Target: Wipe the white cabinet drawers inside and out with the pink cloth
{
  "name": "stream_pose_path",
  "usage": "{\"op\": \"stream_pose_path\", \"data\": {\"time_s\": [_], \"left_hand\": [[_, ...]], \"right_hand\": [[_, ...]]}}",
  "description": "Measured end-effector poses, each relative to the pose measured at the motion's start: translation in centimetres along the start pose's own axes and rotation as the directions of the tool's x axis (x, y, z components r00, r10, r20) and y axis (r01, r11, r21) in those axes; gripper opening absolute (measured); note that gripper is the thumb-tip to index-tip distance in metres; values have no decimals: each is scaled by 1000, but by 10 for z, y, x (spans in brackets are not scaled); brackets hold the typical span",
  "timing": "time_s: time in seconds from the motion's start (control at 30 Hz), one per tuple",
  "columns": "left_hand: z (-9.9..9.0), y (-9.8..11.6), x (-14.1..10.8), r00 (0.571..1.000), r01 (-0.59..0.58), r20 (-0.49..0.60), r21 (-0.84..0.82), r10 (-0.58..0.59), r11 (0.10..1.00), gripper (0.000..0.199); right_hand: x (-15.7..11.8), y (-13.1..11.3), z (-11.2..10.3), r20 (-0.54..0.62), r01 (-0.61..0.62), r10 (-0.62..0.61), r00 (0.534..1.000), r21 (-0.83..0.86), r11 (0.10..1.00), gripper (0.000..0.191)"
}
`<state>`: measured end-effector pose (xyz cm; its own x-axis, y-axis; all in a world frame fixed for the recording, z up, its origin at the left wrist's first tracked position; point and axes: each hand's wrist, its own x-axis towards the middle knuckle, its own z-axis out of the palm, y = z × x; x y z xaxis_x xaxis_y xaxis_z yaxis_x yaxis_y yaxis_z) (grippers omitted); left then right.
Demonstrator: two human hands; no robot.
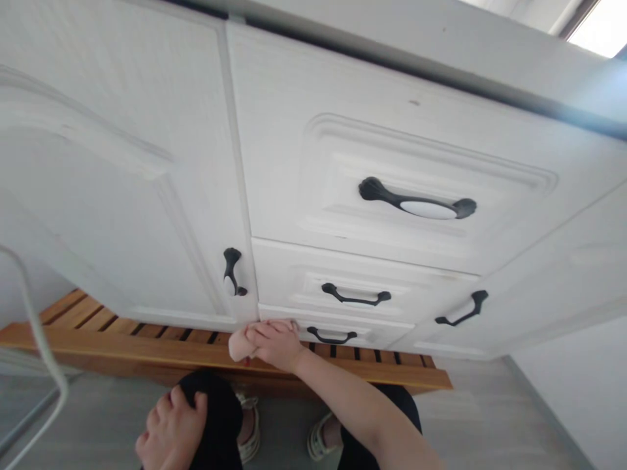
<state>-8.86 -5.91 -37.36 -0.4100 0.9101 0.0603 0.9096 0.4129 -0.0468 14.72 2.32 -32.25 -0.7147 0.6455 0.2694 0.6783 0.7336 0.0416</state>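
My right hand (275, 343) is closed around a folded pink cloth (239, 345). It presses the cloth to the lower left part of the bottom drawer (379, 337), just above the slatted wooden bench (196, 352). Part of the cloth is hidden under my fingers. To the right of that hand is the bottom drawer's dark handle (332, 337). My left hand (174, 427) lies over my left knee in black trousers, holding nothing, its fingers stretched out a little apart.
A white cabinet door (132, 215) with a dark handle (232, 273) is at the left. Above are the middle drawer handle (356, 295) and top drawer handle (416, 199). Another door handle (463, 309) is at the right. A white cable (42, 339) hangs at the far left.
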Motion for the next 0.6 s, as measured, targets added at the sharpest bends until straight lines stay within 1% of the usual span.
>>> {"op": "stream_pose_path", "data": {"time_s": [0.03,0.1,0.17,0.23,0.27,0.37,0.47,0.53,0.6], "left_hand": [[0,0,0,1000,-4,8,-6,4,1000,51],[1,-2,0,999,-20,27,-26,21,999,51],[3,-4,0,999,-38,15,-38,39,999,51],[6,-5,0,999,-43,-13,-40,43,998,51],[7,-6,0,999,-35,-24,-41,34,999,52],[10,-5,0,1000,-17,-19,-53,16,998,54],[10,-4,-1,1000,-15,-4,-69,15,997,57],[11,-5,-1,1000,-12,9,-84,13,996,58],[16,-8,0,999,-6,32,-98,9,995,60]], "right_hand": [[-6,3,3,45,22,-23,999,9,1000,31],[-26,11,9,119,44,-48,992,34,998,26],[-55,22,11,139,67,-73,988,47,997,18],[-86,34,7,137,85,-91,986,50,995,12],[-101,38,2,138,88,-94,986,50,995,11],[-136,44,-13,148,35,-39,988,32,999,17],[-149,40,-21,159,-36,34,987,10,999,21],[-147,36,-21,164,-51,50,985,6,999,22],[-139,32,-19,167,-44,42,985,7,999,24]]}}
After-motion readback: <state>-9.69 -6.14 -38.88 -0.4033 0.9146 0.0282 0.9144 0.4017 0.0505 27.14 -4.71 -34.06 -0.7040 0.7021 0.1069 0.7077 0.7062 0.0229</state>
